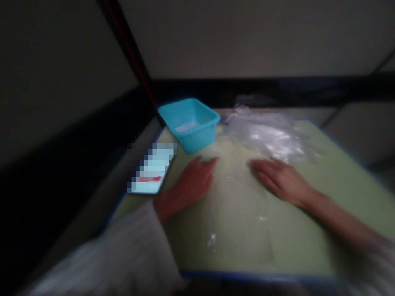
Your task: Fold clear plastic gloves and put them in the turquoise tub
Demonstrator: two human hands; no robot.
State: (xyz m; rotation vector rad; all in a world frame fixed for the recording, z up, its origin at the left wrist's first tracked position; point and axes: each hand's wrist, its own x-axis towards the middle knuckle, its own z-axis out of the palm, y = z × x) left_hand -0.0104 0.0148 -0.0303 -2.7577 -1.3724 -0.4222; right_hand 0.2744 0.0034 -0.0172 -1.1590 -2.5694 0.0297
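A clear plastic bag (237, 213) lies flat on the table in front of me, with glints along its surface. My left hand (197, 179) rests by its far left edge, the index finger stretched forward and the hand open. On the far right side of the bag my right hand (280, 179) lies palm down, fingers extended and open. Neither hand visibly lifts anything, though blur softens the fingertips. Just beyond my right hand sits a crumpled heap of clear plastic bags (271, 133).
A turquoise plastic basket (200, 139) stands at the table's far left corner with something white inside. Left of my left hand lies a phone or tablet (151, 174) with a lit, pixelated screen. The yellow-green table (324, 176) has a blue edge; walls rise behind it.
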